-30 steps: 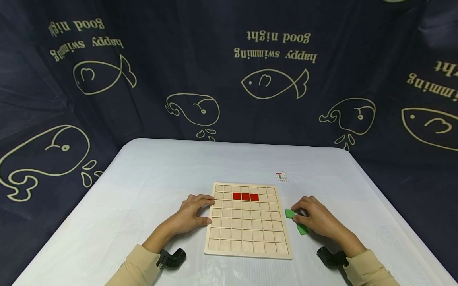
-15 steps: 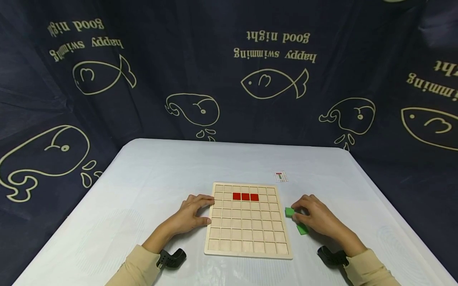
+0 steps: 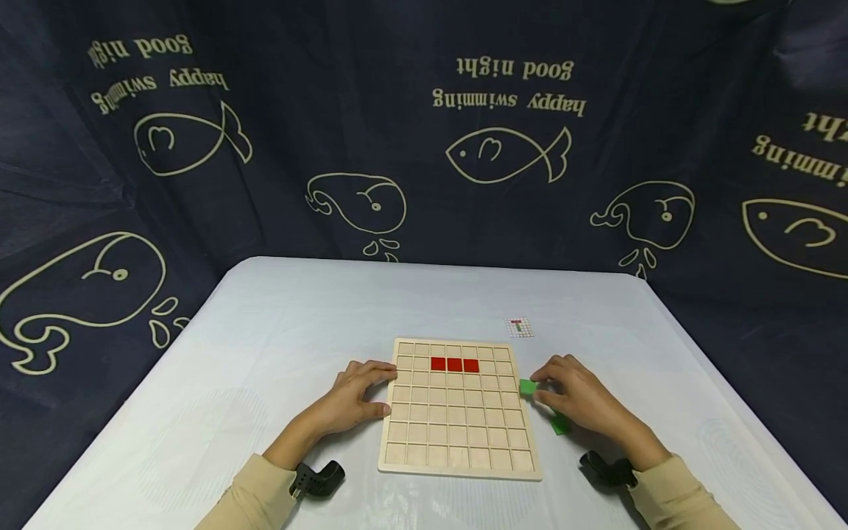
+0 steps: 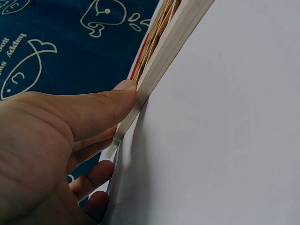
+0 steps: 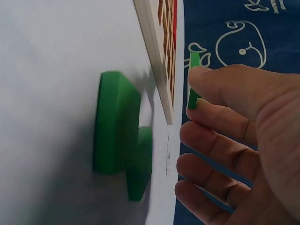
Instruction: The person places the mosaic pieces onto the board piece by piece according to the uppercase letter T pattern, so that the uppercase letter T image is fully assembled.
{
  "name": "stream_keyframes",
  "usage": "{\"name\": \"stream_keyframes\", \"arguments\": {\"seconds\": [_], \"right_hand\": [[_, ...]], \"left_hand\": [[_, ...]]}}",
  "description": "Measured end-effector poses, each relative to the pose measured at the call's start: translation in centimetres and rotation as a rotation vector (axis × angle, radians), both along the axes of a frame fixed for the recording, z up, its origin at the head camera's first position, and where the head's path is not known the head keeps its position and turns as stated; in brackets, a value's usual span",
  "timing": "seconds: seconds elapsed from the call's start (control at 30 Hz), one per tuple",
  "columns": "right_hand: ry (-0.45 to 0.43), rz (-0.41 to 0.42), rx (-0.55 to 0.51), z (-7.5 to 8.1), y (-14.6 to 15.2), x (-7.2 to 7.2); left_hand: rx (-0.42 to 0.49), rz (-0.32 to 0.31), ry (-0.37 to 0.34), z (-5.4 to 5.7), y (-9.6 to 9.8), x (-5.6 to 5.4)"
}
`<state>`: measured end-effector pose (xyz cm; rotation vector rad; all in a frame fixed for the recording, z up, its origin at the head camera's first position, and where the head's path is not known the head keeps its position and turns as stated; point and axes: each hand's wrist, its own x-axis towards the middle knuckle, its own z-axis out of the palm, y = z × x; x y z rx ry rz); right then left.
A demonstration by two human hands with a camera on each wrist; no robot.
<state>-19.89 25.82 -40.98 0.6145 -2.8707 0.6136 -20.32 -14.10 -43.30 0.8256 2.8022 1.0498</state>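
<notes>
A square wooden board (image 3: pixel 467 419) with a grid of recessed cells lies on the table, and red square tiles (image 3: pixel 454 364) fill part of one row near its far edge. My left hand (image 3: pixel 351 397) rests thumb and fingertips against the board's left edge; the left wrist view shows the thumb (image 4: pixel 123 96) at the rim. Beside the right edge, my right hand (image 3: pixel 579 390) pinches a green square tile (image 3: pixel 527 387) between thumb and index finger, raised off the table. Two more green tiles (image 5: pixel 115 122) lie below that hand, partly hidden by it in the head view.
A small printed card (image 3: pixel 520 327) with a red and green pattern on a grid lies past the board's far right corner. White cloth (image 3: pixel 318 302) covers the table. A dark curtain (image 3: pixel 424 132) with fish and whale drawings hangs behind it.
My right hand has lifted the green tile and moved it left and away from me, up to the board's right edge. The left hand and the board have stayed in place.
</notes>
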Motion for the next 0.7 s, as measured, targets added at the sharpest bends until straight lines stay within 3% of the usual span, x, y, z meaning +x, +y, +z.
{"name": "stream_keyframes", "arguments": {"seconds": [0.7], "right_hand": [[0.039,0.088,-0.010,0.7,-2.7,-0.9]], "left_hand": [[-0.002,-0.003,0.000,0.1,0.0,0.0]]}}
